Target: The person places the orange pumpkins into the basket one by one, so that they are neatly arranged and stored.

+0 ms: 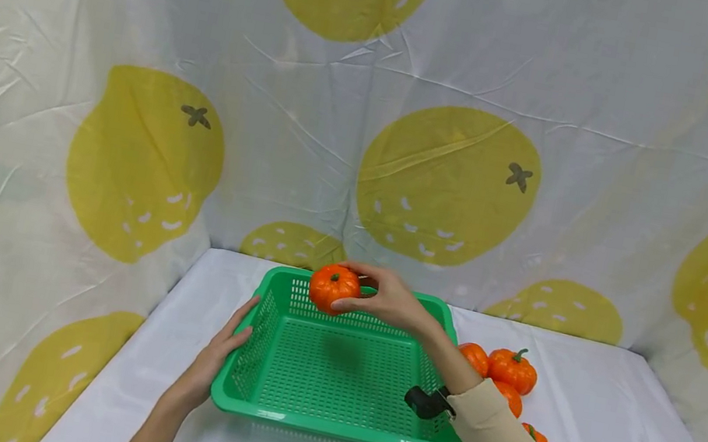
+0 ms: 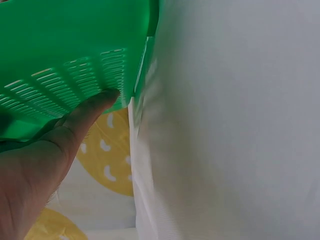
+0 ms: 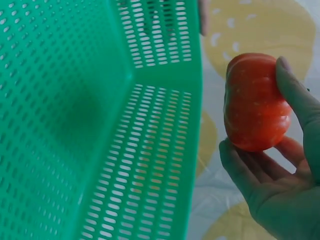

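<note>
My right hand (image 1: 386, 300) holds a small orange pumpkin (image 1: 333, 289) with a green stem, up over the far part of a green plastic basket (image 1: 334, 430). In the right wrist view the pumpkin (image 3: 256, 102) sits between thumb and fingers, beyond the basket's slotted wall (image 3: 150, 165). Extended fingers of my left hand (image 1: 214, 358) lie against the basket's left side. Seen from the left wrist, its thumb (image 2: 95, 107) is straight along the slotted outer wall. The basket floor (image 1: 327, 374) is bare, with a shadow on it.
Several more orange pumpkins (image 1: 512, 370) lie to the right of the basket, some partly hidden by my right forearm. A white cloth (image 1: 615, 433) covers the table. Behind and at the sides hangs a lemon-printed curtain (image 1: 312, 135).
</note>
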The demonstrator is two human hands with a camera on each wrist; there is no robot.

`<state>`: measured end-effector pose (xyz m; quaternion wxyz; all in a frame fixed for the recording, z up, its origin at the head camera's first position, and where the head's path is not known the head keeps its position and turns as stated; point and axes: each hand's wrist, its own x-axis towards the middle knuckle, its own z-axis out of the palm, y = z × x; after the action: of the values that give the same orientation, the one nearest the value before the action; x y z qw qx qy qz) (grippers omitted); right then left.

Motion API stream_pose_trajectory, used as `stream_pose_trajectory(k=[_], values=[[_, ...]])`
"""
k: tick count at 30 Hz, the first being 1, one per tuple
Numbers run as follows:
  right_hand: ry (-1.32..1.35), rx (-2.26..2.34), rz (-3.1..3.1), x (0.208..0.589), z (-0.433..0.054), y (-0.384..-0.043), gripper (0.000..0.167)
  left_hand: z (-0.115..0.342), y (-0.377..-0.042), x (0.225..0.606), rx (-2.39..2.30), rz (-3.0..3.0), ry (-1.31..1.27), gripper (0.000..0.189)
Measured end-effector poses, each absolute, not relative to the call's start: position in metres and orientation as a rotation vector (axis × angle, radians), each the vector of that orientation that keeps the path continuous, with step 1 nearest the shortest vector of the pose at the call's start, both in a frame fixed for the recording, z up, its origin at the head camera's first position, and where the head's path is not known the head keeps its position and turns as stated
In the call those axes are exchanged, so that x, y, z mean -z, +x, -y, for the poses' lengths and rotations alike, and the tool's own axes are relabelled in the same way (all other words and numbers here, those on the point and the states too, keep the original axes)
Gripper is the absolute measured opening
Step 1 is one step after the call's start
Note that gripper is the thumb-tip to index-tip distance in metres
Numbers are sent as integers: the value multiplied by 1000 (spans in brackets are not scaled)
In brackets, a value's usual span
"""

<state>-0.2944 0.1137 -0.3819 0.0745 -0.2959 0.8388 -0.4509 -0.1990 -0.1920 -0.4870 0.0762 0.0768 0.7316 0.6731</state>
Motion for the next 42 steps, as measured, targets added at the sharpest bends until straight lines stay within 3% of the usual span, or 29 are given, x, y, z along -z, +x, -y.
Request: stream_pose_trajectory(k=[22, 42], values=[[-841, 1230, -2420, 446, -65, -302, 69, 191, -200, 489, -2022, -2190, 225, 57], [-799, 1166, -2450, 466, -54, -308, 69, 191, -201, 487, -2023, -2197, 218, 57]])
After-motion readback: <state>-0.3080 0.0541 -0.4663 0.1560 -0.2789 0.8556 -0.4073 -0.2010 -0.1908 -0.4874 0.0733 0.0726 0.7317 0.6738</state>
